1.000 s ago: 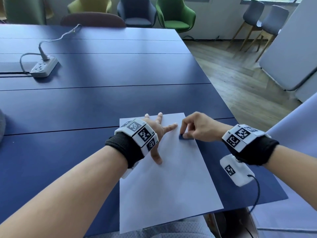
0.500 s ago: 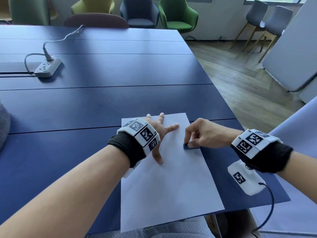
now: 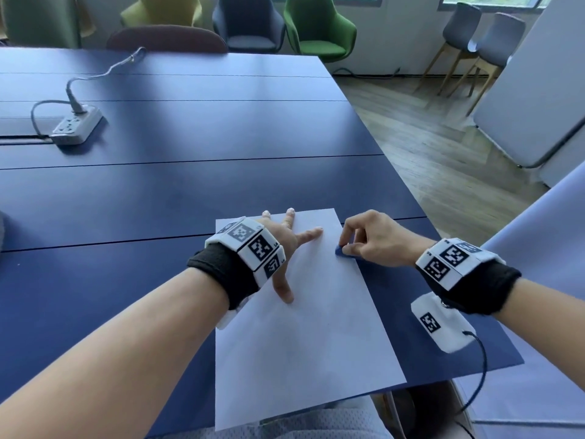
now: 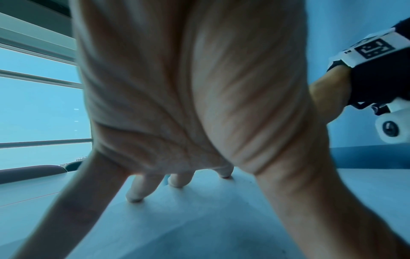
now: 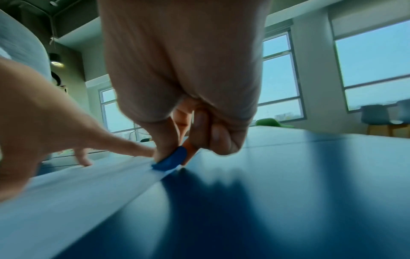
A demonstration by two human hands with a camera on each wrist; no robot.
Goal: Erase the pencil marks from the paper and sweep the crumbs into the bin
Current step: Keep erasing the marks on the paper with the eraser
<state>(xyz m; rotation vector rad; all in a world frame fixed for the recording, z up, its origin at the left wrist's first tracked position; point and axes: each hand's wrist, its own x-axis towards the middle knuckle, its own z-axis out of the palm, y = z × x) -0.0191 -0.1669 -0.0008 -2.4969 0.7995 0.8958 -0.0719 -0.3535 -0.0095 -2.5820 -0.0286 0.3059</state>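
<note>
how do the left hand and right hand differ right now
The left hand lies flat with fingers spread, pressing on the paper; the right hand is curled, pinching a blue eraser.
The left hand rests well inside the sheet's upper part; the right hand works at its right edge, partly over the table.
The left hand holds nothing; the right hand holds the eraser.
Both wear a black wristband with white tags.
</note>
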